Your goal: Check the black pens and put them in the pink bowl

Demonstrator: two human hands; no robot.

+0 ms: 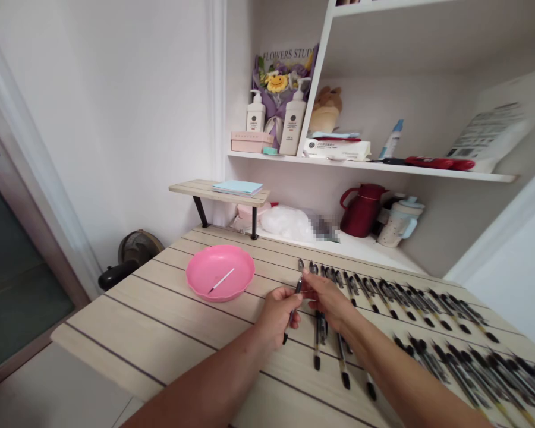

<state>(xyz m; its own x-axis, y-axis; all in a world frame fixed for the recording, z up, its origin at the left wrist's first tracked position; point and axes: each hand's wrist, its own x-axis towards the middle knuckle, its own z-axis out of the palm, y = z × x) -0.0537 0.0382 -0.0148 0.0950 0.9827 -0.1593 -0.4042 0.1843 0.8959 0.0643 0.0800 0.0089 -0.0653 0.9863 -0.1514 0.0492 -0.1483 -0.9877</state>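
Around a dark, slim pen (296,289) my left hand (280,310) is closed, the pen's lower end poking out below the fingers. My right hand (332,297) is beside the pen's upper end, its fingertips drawn together close to the left thumb. What those right fingertips grip is hidden. Rows of clear-barrelled pens with black ends (401,297) lie to the right, some under my right forearm. More pens (490,374) fill the near right. To the left, a pink scalloped bowl (196,276) holds a thin white stick with a dark tip (222,280).
A small raised shelf (191,188) with light-blue paper (238,187) stands at the table's back left. Behind the table are a red jug (362,211), a pale bottle (396,223) and a white plastic bag (288,223). A fan (138,246) stands left, beyond the table edge.
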